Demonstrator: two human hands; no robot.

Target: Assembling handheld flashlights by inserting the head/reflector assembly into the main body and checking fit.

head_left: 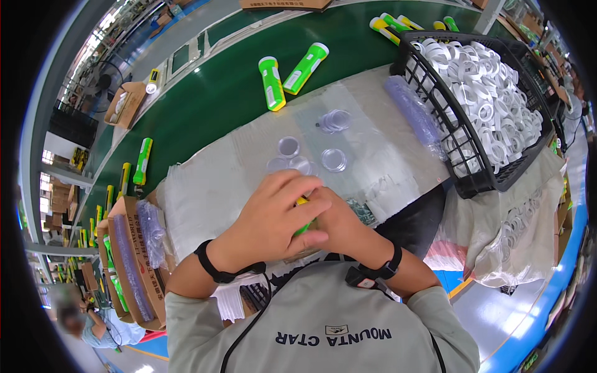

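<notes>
Close to my chest, my left hand [268, 217] and my right hand [343, 225] are closed together around a green and yellow flashlight [302, 229]. Most of it is hidden by the fingers; only small patches of colour show between them. The left fingers reach over the top, against the right hand. Just beyond the hands, several clear round lenses lie on a plastic-covered work surface [217, 171]: a single lens [288, 147], an overlapping group [336, 120] and a small stack [334, 160].
A black basket [463, 133] full of white rings [479, 87] stands at right, beside a bubble-wrap roll [415, 112]. Two green flashlights [272, 84] lie on the green conveyor belt [211, 93]. At left is a cardboard box [140, 267] holding flashlights. A clear bag [513, 236] hangs at right.
</notes>
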